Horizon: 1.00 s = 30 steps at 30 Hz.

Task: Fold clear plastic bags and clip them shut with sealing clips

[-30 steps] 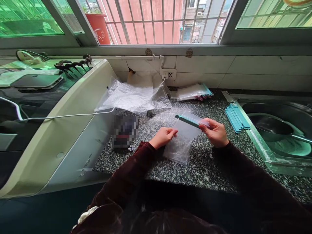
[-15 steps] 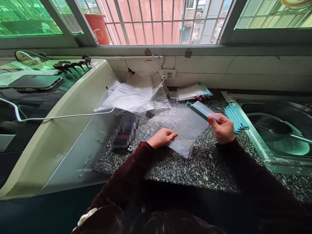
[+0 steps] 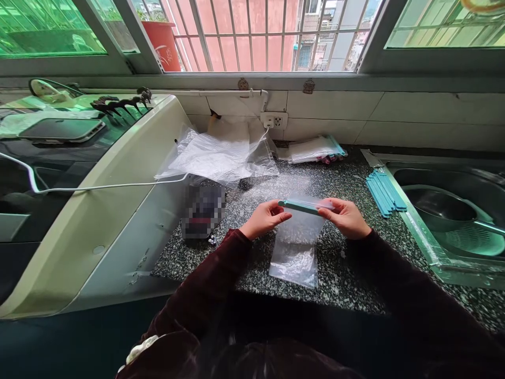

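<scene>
While between left hand [image 3: 261, 220] and right hand [image 3: 349, 219], teal clip [image 3: 300, 207] in their pinch.

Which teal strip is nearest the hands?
The teal strip on the clear bag, between left hand and right hand; others lie piled by the sink or on stacked bags by the wall.

And it's two hands on the teal strip [image 3: 300, 207]: left hand [image 3: 263, 219] pinching one end, right hand [image 3: 349, 219] the other, clear bag [image 3: 295, 250] trailing below, spare teal strips [image 3: 383, 193] piled beside the sink [image 3: 426, 243]!
</scene>
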### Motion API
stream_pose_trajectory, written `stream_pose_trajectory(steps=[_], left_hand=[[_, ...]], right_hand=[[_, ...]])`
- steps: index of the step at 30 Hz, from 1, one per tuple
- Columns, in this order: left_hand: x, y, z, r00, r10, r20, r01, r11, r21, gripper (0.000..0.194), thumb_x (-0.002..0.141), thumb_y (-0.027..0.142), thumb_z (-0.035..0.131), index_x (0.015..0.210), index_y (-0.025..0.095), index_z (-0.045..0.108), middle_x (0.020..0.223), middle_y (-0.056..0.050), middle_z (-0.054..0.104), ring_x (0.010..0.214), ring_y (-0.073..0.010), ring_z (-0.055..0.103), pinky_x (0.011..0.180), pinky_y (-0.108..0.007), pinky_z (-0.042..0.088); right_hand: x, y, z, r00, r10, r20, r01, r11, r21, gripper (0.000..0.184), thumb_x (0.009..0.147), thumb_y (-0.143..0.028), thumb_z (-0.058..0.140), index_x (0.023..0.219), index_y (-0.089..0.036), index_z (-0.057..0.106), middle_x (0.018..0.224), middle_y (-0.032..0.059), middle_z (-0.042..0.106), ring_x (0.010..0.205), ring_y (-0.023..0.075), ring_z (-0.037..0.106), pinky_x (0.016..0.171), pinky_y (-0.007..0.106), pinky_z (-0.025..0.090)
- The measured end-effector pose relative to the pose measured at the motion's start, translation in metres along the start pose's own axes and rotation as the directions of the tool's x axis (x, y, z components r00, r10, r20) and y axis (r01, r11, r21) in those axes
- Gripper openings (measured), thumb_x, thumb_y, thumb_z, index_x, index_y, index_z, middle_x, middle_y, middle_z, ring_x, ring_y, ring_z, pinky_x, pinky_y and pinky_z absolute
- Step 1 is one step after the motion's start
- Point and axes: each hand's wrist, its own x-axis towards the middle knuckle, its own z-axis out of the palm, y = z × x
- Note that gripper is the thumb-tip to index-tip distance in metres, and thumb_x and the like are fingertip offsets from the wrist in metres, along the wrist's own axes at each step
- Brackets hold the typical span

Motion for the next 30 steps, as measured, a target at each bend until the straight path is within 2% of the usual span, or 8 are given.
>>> stream_pose_trajectory(steps=[5, 7, 10, 13, 17, 25, 30], left_hand=[[-0.001, 0.006, -0.001, 0.999, -0.022, -0.032, 0.019, 0.997, -0.074, 0.045, 0.058, 0.053, 0.070, 0.076, 0.011, 0.066, 0.072, -0.002, 0.061, 0.068, -0.0133, 0.052, 0.064, -0.025, 0.041], [-0.001, 0.007, -0.001, 0.998, -0.009, -0.061, 0.005, 0.997, -0.074, 0.042, 0.058, 0.051, 0.070, 0.070, 0.011, 0.066, 0.070, -0.002, 0.061, 0.069, -0.0133, 0.053, 0.067, -0.025, 0.041], [0.000, 0.006, -0.004, 0.988, 0.014, -0.154, -0.027, 0.996, -0.083, 0.039, 0.059, 0.050, 0.071, 0.064, 0.012, 0.065, 0.062, 0.000, 0.057, 0.061, -0.0097, 0.047, 0.061, -0.022, 0.038], [0.002, 0.004, -0.008, 0.959, 0.032, -0.281, -0.067, 0.991, -0.119, 0.039, 0.060, 0.052, 0.069, 0.063, 0.013, 0.062, 0.054, 0.004, 0.049, 0.051, -0.0064, 0.039, 0.051, -0.021, 0.032], [0.006, 0.001, -0.013, 0.918, 0.052, -0.394, -0.116, 0.983, -0.139, 0.041, 0.059, 0.054, 0.070, 0.060, 0.014, 0.059, 0.051, 0.005, 0.043, 0.046, -0.0050, 0.032, 0.045, -0.021, 0.025], [0.007, -0.004, -0.014, 0.848, 0.159, -0.506, -0.203, 0.979, -0.032, 0.036, 0.062, 0.050, 0.069, 0.063, 0.016, 0.063, 0.062, 0.002, 0.052, 0.058, -0.0080, 0.044, 0.050, -0.019, 0.033], [0.010, -0.005, -0.016, 0.805, 0.105, -0.583, -0.207, 0.972, -0.111, 0.040, 0.058, 0.054, 0.070, 0.063, 0.016, 0.061, 0.056, 0.003, 0.050, 0.052, -0.0070, 0.042, 0.049, -0.019, 0.034]], right_hand=[[-0.002, 0.002, 0.011, 0.995, 0.038, 0.097, -0.038, 0.999, -0.004, 0.047, 0.063, -0.062, 0.063, 0.069, -0.015, 0.062, 0.062, 0.0014, 0.058, 0.054, 0.0109, 0.048, 0.051, 0.024, 0.039], [-0.002, 0.003, 0.013, 0.994, 0.062, 0.093, -0.062, 0.998, 0.001, 0.049, 0.062, -0.063, 0.063, 0.070, -0.015, 0.061, 0.062, 0.0010, 0.057, 0.055, 0.0111, 0.048, 0.052, 0.024, 0.039], [-0.001, 0.006, 0.015, 0.993, 0.106, 0.049, -0.108, 0.993, 0.037, 0.051, 0.058, -0.063, 0.065, 0.077, -0.016, 0.060, 0.067, 0.0013, 0.058, 0.059, 0.0121, 0.050, 0.056, 0.025, 0.041], [0.000, 0.009, 0.017, 0.983, 0.177, 0.055, -0.179, 0.983, 0.037, 0.050, 0.057, -0.061, 0.066, 0.078, -0.016, 0.059, 0.067, 0.0006, 0.058, 0.059, 0.0118, 0.050, 0.057, 0.026, 0.041], [-0.001, 0.012, 0.021, 0.944, 0.248, 0.218, -0.244, 0.969, -0.046, 0.038, 0.060, -0.052, 0.064, 0.069, -0.015, 0.060, 0.061, -0.0005, 0.055, 0.056, 0.0106, 0.047, 0.057, 0.026, 0.039], [-0.003, 0.010, 0.023, 0.935, 0.232, 0.267, -0.195, 0.968, -0.158, 0.026, 0.065, -0.040, 0.056, 0.060, -0.015, 0.059, 0.055, -0.0016, 0.053, 0.054, 0.0096, 0.045, 0.055, 0.025, 0.036], [-0.002, 0.008, 0.018, 0.911, 0.268, 0.314, -0.203, 0.953, -0.224, 0.025, 0.066, -0.038, 0.056, 0.061, -0.015, 0.061, 0.057, -0.0001, 0.058, 0.054, 0.0101, 0.048, 0.055, 0.024, 0.037]])
